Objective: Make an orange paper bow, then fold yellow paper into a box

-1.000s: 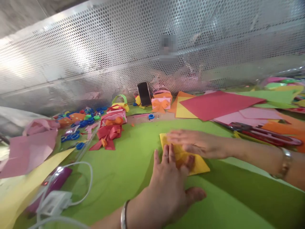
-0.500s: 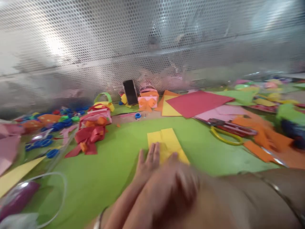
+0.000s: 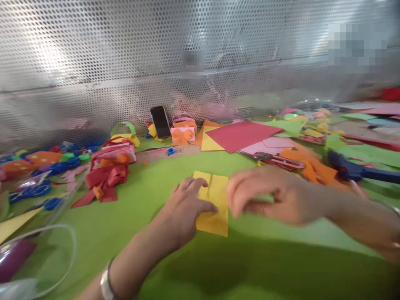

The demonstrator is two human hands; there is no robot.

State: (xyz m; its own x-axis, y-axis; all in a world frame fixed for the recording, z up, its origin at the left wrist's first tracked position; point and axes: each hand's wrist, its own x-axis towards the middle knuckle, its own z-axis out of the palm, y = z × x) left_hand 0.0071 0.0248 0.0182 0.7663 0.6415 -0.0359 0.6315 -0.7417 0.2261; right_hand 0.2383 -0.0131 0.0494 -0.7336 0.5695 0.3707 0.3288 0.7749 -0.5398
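Observation:
A folded piece of yellow paper (image 3: 218,210) lies on the green table surface, with a crease running down its upper part. My left hand (image 3: 184,212) rests at its left edge; thumb and fingers are apart, and the thumb lies on top of the paper. Just off the paper's right edge is my right hand (image 3: 265,196), somewhat blurred. Its fingers are loosely curled, with a gap to the thumb, and nothing shows in them. My left fingertips partly cover the paper's upper left side.
Red paper bow pieces (image 3: 106,179) and blue scissors (image 3: 31,191) are at the left. A phone (image 3: 160,121) leans against the perforated metal panel (image 3: 131,54). A red sheet (image 3: 243,135) tops coloured papers behind. A dark blue glue gun (image 3: 356,166) lies at the right, near orange scraps (image 3: 312,166).
My hands, which overlapped on the paper, have moved apart: the right hand lifted off to the right. The yellow paper has turned nearly straight. The head view has shifted right.

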